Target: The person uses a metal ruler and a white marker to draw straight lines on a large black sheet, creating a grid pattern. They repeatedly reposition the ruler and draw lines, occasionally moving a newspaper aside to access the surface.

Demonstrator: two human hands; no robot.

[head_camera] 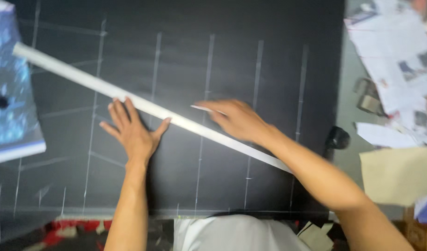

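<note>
A large sheet of black cloth (185, 60) lies flat, marked with pale chalk lines in a grid. A long white straightedge (83, 79) crosses it diagonally from upper left to lower right. My left hand (132, 130) lies flat with its fingers spread, pressing on the cloth against the lower side of the straightedge. My right hand (236, 118) reaches over the straightedge and pinches a thin white piece of chalk (202, 108), whose tip points left just above the straightedge.
A blue patterned book or box (9, 93) lies at the left edge. Newspaper sheets (399, 51), a tan paper (399, 174), a small black round object (338, 138) and a metal clip (369, 97) lie to the right of the cloth.
</note>
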